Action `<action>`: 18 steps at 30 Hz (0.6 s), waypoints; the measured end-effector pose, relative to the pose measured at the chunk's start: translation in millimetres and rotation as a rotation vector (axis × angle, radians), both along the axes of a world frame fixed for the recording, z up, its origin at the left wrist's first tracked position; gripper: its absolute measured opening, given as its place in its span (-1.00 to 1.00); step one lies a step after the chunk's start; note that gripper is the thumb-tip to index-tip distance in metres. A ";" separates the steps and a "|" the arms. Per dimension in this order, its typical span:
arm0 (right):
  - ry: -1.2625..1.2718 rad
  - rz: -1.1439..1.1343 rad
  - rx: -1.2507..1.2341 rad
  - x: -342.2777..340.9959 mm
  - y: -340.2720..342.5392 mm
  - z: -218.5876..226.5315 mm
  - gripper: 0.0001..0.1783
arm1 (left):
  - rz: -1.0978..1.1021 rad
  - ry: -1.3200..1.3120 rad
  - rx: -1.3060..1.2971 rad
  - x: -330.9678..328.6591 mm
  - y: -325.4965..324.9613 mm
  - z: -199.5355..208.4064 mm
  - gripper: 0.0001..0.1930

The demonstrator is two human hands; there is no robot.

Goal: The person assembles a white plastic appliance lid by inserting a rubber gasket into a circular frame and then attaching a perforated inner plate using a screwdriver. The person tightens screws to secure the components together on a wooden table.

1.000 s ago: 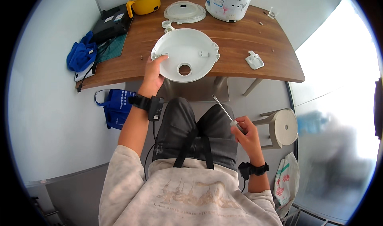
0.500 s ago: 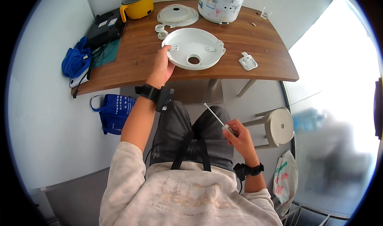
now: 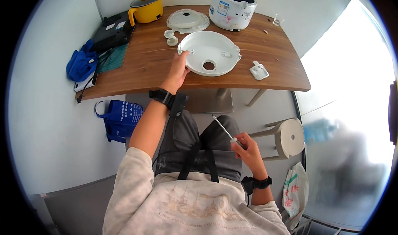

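My left hand (image 3: 178,71) grips the left rim of a round white plastic lid shell (image 3: 209,42), thumb on its inner side. The shell is tilted toward me near the table's front edge, showing a round hole low in its middle and small mounts at both sides. In my right hand (image 3: 248,148), fingers are wrapped round the handle of a screwdriver (image 3: 222,126). Its shaft points up and to the left, above my lap and apart from the table. Right of the shell lies a small white plastic piece (image 3: 259,71).
A white rice cooker body (image 3: 232,11), a round pale cover (image 3: 188,22), two small white caps (image 3: 171,38) and a yellow pot (image 3: 147,9) stand farther back. At left are a black case (image 3: 110,34) and blue cloth (image 3: 81,63). A stool (image 3: 291,137) stands at right.
The lid shell and my left hand have shifted slightly right in the picture. My right hand still holds the screwdriver, a little lower. The whole view has moved slightly.
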State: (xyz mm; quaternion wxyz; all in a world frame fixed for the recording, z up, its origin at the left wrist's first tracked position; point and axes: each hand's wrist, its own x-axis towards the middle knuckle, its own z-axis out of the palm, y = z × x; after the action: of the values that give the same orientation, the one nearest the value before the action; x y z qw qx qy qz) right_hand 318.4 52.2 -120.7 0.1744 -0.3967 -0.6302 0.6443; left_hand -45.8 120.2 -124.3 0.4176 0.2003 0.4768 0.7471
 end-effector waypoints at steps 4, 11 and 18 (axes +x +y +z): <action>0.010 0.016 -0.018 -2.9 -0.2 4.1 -0.76 | -0.074 -0.023 -0.030 -5.5 -3.8 -0.3 -0.59; 0.142 -0.028 0.004 -12.1 21.5 1.8 -0.73 | -0.201 0.199 -0.191 -3.8 0.0 4.2 -0.71; 0.161 -0.003 0.014 -22.3 30.6 12.2 -0.73 | -0.199 0.033 -0.126 -15.0 -25.6 20.6 -0.77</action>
State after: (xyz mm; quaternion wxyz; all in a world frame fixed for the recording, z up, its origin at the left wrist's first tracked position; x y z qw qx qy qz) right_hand 296.1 82.8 -108.5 0.2281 -0.3434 -0.6181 0.6693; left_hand -60.8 94.6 -103.7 0.4936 0.2323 0.5075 0.6670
